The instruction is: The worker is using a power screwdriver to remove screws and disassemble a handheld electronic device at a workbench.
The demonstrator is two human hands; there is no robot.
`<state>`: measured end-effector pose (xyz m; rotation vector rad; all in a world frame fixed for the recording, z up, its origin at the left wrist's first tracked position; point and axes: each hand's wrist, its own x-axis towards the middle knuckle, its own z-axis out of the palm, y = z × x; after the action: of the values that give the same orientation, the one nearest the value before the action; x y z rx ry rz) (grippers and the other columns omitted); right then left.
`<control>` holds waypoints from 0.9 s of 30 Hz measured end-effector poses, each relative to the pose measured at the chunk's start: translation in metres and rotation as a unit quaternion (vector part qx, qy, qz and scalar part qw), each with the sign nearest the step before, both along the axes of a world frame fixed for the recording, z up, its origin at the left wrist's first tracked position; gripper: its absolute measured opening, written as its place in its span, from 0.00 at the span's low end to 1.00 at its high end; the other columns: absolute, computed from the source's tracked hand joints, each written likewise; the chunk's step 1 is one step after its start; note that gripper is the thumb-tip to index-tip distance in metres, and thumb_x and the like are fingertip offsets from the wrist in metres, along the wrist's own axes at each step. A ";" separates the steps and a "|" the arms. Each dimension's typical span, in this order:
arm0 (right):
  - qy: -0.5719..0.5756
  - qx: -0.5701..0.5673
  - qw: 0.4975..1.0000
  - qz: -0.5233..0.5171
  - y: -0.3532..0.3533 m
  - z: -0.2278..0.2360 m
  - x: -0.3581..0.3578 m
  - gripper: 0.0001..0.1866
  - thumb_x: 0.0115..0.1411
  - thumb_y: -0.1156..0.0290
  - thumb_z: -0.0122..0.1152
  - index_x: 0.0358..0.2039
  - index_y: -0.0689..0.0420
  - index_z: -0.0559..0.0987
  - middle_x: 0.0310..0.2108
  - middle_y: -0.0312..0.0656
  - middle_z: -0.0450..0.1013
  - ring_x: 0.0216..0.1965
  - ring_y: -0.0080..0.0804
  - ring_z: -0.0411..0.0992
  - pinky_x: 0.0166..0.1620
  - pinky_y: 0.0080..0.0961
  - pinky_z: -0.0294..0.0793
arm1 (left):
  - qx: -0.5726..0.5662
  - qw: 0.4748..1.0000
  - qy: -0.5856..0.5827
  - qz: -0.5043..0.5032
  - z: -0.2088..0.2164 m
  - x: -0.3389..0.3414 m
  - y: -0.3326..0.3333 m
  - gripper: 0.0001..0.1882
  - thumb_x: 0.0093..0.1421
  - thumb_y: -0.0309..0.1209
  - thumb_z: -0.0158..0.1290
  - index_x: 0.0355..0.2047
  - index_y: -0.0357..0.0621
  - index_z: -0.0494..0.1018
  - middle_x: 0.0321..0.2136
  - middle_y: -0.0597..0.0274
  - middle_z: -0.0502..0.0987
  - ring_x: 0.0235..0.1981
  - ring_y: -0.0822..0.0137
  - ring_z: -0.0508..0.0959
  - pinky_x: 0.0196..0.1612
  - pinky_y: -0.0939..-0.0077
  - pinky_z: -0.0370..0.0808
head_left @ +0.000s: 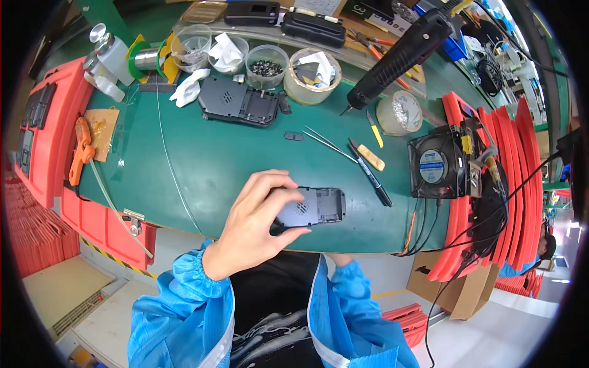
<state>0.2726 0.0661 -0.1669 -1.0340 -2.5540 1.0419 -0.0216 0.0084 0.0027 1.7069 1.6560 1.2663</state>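
Note:
My left hand [257,218] grips a black plastic device housing [328,206] near the front edge of the green bench mat. Thumb and fingers wrap its left end, beside a round speaker grille; the right end has an open recess. Of my right hand [340,259] only a bit near the wrist shows at the bench edge, its fingers hidden. Beyond the held housing lie a small dark oval part [294,136], tweezers [330,145], a black marker pen [372,175] and a short tan-handled tool [370,157]. A second similar housing [239,101] rests farther back.
A black electric screwdriver [399,58] hangs over the back right. Tubs of screws [267,66] line the back. At right stands a fan [431,164] by red trays [521,178]; at left, an orange glue gun [81,150]. A solder wire [164,138] crosses the mat.

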 end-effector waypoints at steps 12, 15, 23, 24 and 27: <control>0.240 0.149 0.951 -0.127 0.089 0.251 -0.103 0.17 0.66 0.73 0.65 0.52 0.67 0.79 0.47 0.44 0.79 0.46 0.29 0.77 0.48 0.26 0.77 | 0.028 0.994 0.102 -0.008 0.001 0.009 -0.001 0.37 0.45 0.27 0.72 0.58 0.38 0.74 0.52 0.50 0.74 0.58 0.45 0.72 0.63 0.49 0.71; 0.310 0.192 0.892 -0.268 0.158 0.232 -0.158 0.34 0.68 0.68 0.65 0.68 0.69 0.62 0.50 0.50 0.76 0.51 0.31 0.76 0.52 0.26 0.76 | 0.026 0.994 0.106 -0.006 0.001 0.008 -0.001 0.37 0.46 0.28 0.72 0.59 0.36 0.73 0.52 0.50 0.74 0.58 0.45 0.72 0.64 0.49 0.71; 0.489 0.034 0.834 -0.253 0.146 0.246 -0.164 0.23 0.68 0.63 0.66 0.53 0.65 0.70 0.30 0.39 0.72 0.31 0.29 0.73 0.40 0.28 0.75 | 0.026 0.997 0.076 0.000 -0.001 0.010 -0.003 0.39 0.43 0.25 0.72 0.59 0.37 0.74 0.52 0.51 0.75 0.57 0.45 0.73 0.65 0.48 0.71; 0.484 0.029 0.836 -0.256 0.133 0.256 -0.155 0.23 0.68 0.63 0.66 0.53 0.65 0.70 0.30 0.39 0.72 0.31 0.29 0.73 0.40 0.28 0.75 | 0.026 0.997 0.077 0.000 -0.001 0.009 -0.002 0.39 0.43 0.25 0.72 0.59 0.36 0.74 0.52 0.50 0.75 0.56 0.45 0.74 0.65 0.48 0.71; 0.559 -0.039 0.793 -0.239 0.104 0.269 -0.118 0.20 0.70 0.62 0.61 0.53 0.64 0.70 0.25 0.42 0.71 0.22 0.29 0.71 0.30 0.29 0.75 | 0.026 0.997 0.076 -0.013 0.002 0.010 0.000 0.38 0.43 0.24 0.71 0.58 0.36 0.74 0.52 0.50 0.75 0.56 0.45 0.74 0.64 0.47 0.71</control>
<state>0.1550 0.1702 0.1022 -0.6643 -1.2185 1.1098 -0.0119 0.0084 0.0051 1.8920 1.6917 1.2044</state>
